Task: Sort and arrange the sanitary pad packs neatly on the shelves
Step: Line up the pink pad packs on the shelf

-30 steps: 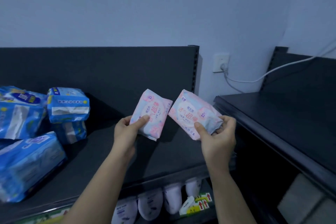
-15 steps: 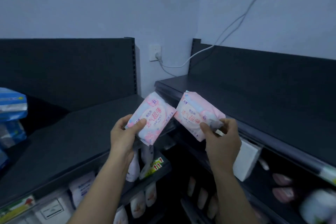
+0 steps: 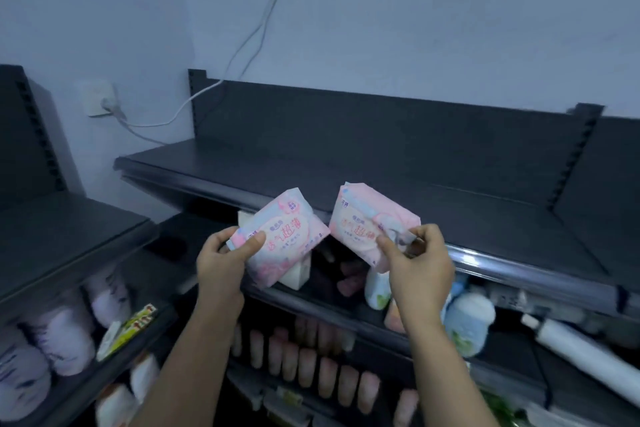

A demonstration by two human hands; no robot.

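While left hand pinches pack, right hand pinches twin pack.

From my feed, the dark top shelf sits ahead, the shelf under it carries a white box and pale blue packs, and a lower one holds a row of pink packs.

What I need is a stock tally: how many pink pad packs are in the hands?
2. The left pack is pinched by the left hand, the right pack by the right hand. Any stacked behind would be hidden.
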